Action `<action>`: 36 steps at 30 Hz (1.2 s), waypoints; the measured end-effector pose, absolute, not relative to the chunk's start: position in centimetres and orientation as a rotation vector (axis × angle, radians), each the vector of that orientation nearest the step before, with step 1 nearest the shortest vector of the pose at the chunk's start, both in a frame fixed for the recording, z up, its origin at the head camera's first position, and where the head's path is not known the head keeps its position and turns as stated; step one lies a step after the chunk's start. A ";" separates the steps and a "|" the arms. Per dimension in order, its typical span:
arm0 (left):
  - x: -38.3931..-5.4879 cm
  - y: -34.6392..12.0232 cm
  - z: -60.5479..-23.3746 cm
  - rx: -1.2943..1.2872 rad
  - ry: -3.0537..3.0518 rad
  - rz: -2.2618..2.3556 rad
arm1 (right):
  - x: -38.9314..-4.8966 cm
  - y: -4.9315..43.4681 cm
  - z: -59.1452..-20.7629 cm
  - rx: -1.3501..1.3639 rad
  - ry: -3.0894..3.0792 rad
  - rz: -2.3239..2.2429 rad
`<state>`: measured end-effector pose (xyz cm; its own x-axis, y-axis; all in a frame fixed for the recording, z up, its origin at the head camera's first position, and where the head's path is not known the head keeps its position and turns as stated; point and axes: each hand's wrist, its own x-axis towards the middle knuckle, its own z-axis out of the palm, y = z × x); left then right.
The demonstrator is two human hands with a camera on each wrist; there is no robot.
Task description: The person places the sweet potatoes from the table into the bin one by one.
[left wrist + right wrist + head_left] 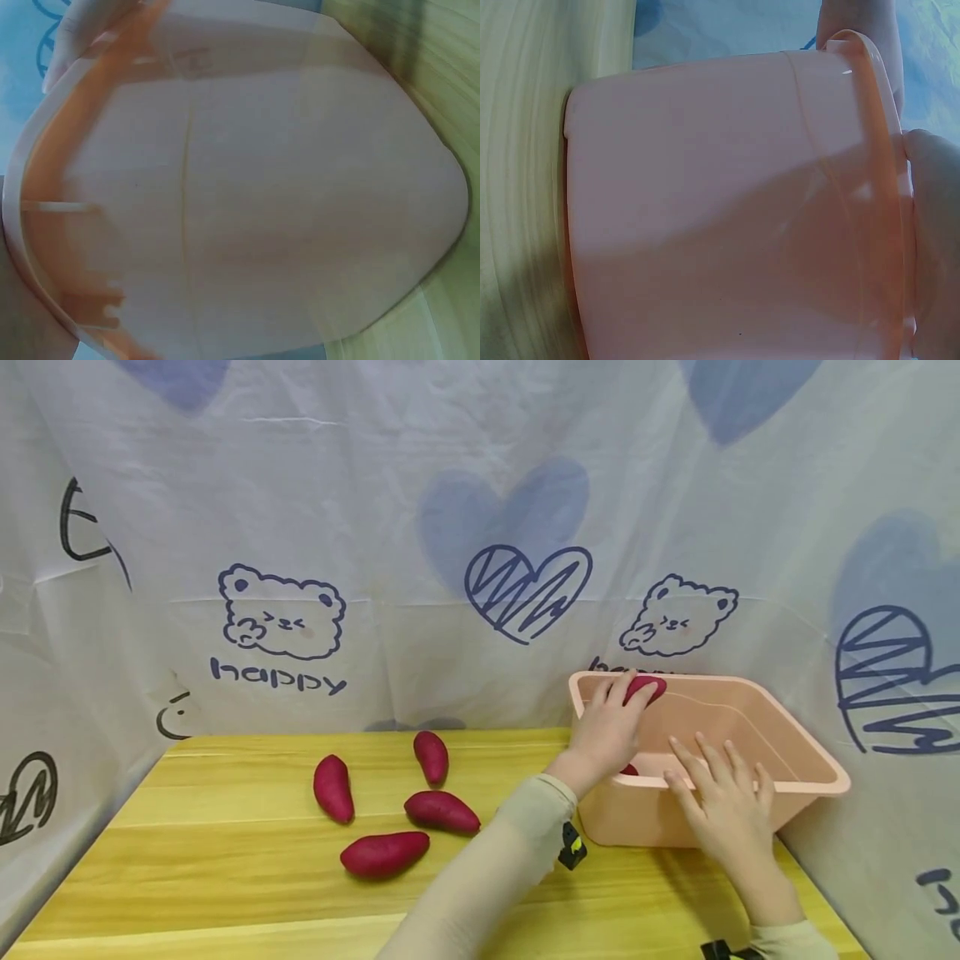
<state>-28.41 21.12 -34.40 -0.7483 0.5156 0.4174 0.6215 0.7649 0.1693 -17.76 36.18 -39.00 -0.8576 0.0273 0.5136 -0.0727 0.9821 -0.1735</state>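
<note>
My left hand [603,731] reaches over the near left part of a pink plastic bin [660,814], gripping a dark red sweet potato [645,688] inside its far rim. Below that hand, a bit of another sweet potato [628,770] shows in the bin; the rest is hidden. My right hand [723,802] lies at the near rim, fingers spread and extended over the opening, holding nothing. The left wrist view is filled mostly by the bin's outer wall [247,172]. In the right wrist view, the right hand [937,232] is beside the bin's rim.
Several sweet potatoes lie on the yellow wood-grain table [225,877] left of the bin, among them one near the front [385,854]. A pale printed cloth [405,652] hangs behind the table and along its sides.
</note>
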 end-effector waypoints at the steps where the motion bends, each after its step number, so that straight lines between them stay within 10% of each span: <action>1: -28.4 21.1 -34.4 -0.883 -2.619 -0.424 | -17.8 36.2 -39.0 0.032 -2.589 0.250; 36: -28.5 20.7 -34.7 -0.959 -2.651 -0.436 | -17.8 36.2 -39.2 0.037 -2.588 0.264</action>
<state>-28.50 20.69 -34.66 -0.7372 0.5683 0.3655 0.6555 0.7328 0.1826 -17.81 36.17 -39.22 -0.8573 0.0258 0.5142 -0.0787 0.9804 -0.1805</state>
